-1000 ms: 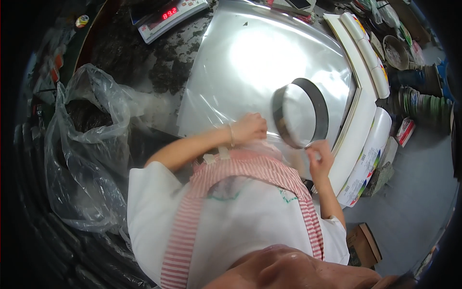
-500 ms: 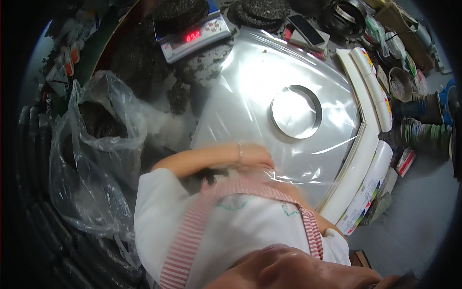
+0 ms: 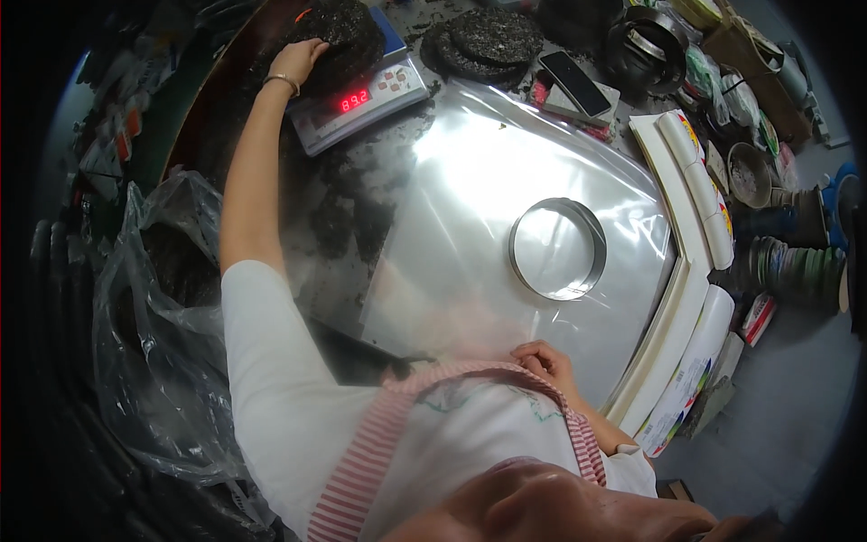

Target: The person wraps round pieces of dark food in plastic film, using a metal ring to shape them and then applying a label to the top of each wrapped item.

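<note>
My left hand [image 3: 300,65] reaches far out at the upper left, fingers curled on the edge of a dark, flaky round cake [image 3: 348,41]. That cake sits on a digital scale [image 3: 361,104] with a lit red display. My right hand [image 3: 545,361] stays close to my chest, its fingers bent together at the near edge of a clear plastic sheet [image 3: 452,262]; the fingertips are partly hidden. On the shiny stack of sheets rests a thin metal ring [image 3: 515,257], lying flat, apart from both hands.
More dark round cakes [image 3: 492,41] lie beyond the sheets, beside a phone [image 3: 575,83]. White rolls [image 3: 691,370] line the right side. An open clear bag [image 3: 172,361] with dark material stands at left. Dark crumbs [image 3: 348,217] are scattered on the table.
My left hand has swung from in front of my chest to the cake on the scale. My right hand has come into view at the sheet's near edge.
</note>
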Demonstrator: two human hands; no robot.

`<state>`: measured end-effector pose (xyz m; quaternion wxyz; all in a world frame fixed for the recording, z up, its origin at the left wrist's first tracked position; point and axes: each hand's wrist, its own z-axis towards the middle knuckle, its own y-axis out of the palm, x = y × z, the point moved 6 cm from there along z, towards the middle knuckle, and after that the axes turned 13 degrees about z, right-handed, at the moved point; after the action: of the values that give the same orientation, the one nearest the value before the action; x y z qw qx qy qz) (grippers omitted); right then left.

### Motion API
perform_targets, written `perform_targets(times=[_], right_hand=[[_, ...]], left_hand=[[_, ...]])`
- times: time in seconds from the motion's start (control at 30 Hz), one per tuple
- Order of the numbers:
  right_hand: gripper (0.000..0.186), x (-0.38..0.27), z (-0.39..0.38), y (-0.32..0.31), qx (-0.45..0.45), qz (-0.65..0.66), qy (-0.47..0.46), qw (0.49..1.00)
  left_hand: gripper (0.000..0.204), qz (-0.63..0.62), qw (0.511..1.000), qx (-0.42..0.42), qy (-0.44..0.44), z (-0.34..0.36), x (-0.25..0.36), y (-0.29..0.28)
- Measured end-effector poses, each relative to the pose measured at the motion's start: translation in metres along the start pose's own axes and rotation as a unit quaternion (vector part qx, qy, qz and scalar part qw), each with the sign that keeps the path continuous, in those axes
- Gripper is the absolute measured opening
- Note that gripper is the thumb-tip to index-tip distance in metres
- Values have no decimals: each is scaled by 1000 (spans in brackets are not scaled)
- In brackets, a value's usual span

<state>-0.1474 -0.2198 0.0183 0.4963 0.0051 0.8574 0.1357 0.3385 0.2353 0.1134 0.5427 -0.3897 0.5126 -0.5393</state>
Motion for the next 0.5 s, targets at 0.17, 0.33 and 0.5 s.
perform_targets(times=[0.17, 0.33, 0.5], right_hand=[[17, -7, 2, -1, -7, -58, -56, 997], [22, -57, 2, 0, -39, -181, -195, 963], [38, -142, 17, -29, 133, -304, -528, 782]], left_hand=[[23, 31, 891, 438, -112, -42, -27, -19], [16, -270, 788, 525, -172, -145, 94, -125], [34, -511, 817, 263, 43, -175, 294, -49]])
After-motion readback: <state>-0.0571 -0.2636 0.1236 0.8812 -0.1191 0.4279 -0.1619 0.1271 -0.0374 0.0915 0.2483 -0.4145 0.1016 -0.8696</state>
